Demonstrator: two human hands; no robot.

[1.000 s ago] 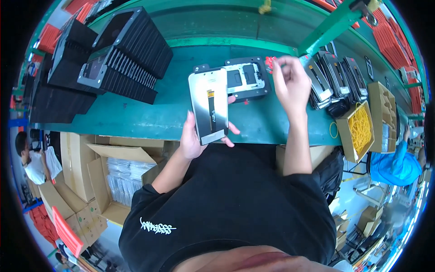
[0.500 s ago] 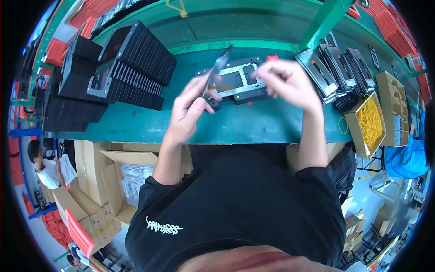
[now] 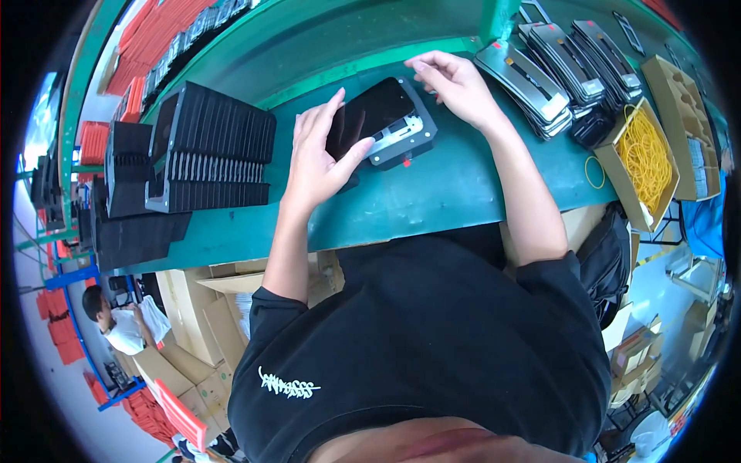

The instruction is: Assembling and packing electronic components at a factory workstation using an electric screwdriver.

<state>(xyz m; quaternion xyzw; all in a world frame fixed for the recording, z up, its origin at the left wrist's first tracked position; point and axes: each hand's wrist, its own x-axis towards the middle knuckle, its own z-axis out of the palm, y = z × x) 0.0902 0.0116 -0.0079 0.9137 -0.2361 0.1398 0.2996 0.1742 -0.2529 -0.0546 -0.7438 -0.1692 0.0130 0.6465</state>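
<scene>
My left hand (image 3: 318, 154) grips a black glossy phone screen (image 3: 377, 109) by its left end, thumb at the near edge and fingers at the far side. The screen lies slanted over a silver phone frame (image 3: 399, 136), whose near right part stays uncovered. That frame sits in a dark fixture block (image 3: 423, 137) with metal screws at its corners. Just beyond the fixture's right end, my right hand (image 3: 461, 86) hovers with its fingers loosely bent and apart, nothing visible in them. What lies beneath the screen is hidden.
Black slotted trays (image 3: 220, 147) stand stacked on the left of the green bench (image 3: 370, 208). Piles of phone panels (image 3: 525, 85) lie at the right, beside a box of yellow bands (image 3: 644, 158) and a divided carton (image 3: 679, 100). A green post (image 3: 498, 19) rises behind. Another person (image 3: 127, 328) is at far left.
The screen was tilted up in my left hand and now lies lowered across the frame. My right hand has moved off the frame, up and away. The whole view has turned slightly.
</scene>
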